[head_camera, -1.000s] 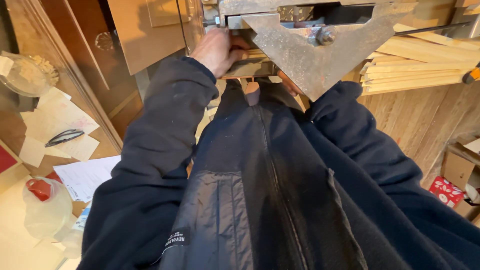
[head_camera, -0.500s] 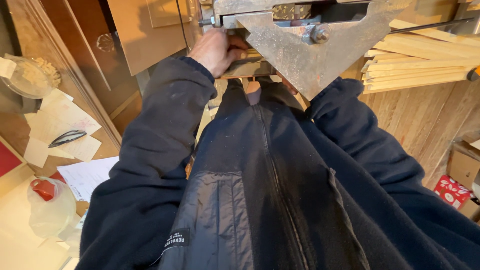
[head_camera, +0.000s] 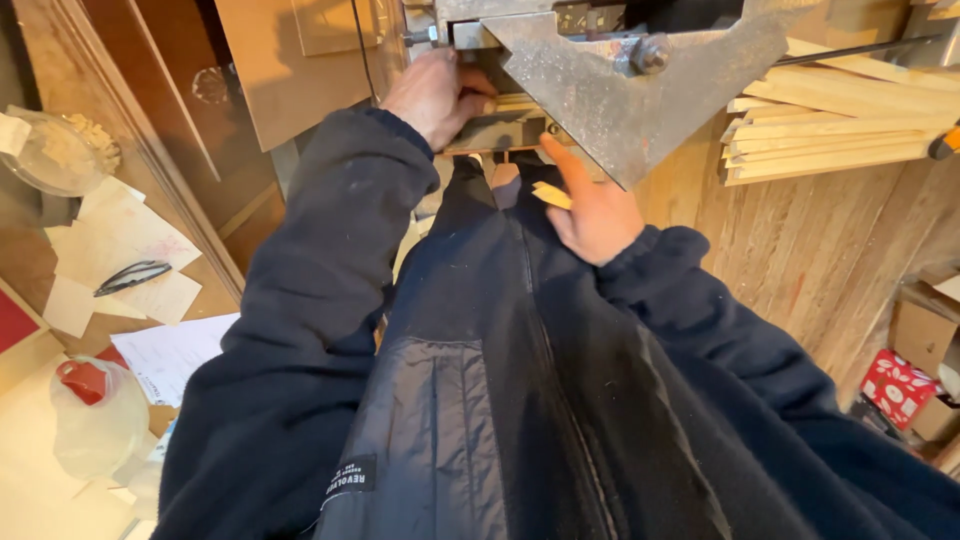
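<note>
A: Head view: state hand positions.
B: Left hand (head_camera: 432, 95) reaches forward, fingers curled onto the small wood block (head_camera: 490, 130) at the machine (head_camera: 620, 90); right hand (head_camera: 590, 205) lies lower, index finger extended toward the block, remaining fingers closed on a thin wood sliver (head_camera: 551, 195).
A: Surroundings and obstructions?
B: Grey triangular metal plate (head_camera: 640, 110) overhangs the block; stacked wooden slats (head_camera: 840, 130) lie right; papers (head_camera: 120, 250) and a clear plastic jug (head_camera: 95, 425) lie left; dark jacket sleeves cover both arms.
A: Block condition?
B: Pale, flat, partly hidden under the left fingers.
</note>
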